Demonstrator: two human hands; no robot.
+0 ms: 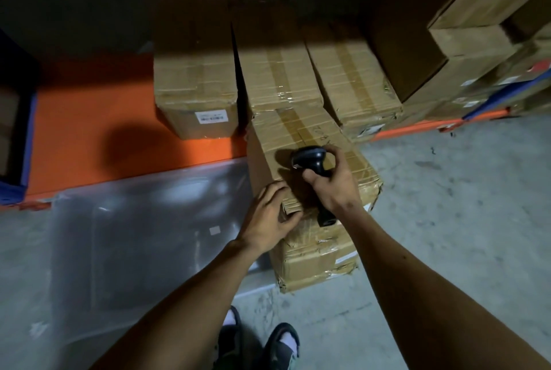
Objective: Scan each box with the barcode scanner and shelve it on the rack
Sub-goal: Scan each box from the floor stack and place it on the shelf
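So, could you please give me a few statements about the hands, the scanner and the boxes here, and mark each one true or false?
1. The right hand grips the black barcode scanner. True.
2. The left hand holds a roll of tape. False: it rests on the near corner of the taped box.
3. That box stands on the concrete floor. True.
4. The orange rack shelf holds no boxes. False: several cardboard boxes sit on it.

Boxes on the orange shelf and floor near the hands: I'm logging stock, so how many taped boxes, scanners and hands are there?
Taped boxes on the orange shelf: 3
Taped box on the floor: 1
Barcode scanner: 1
Hands: 2
Total: 7
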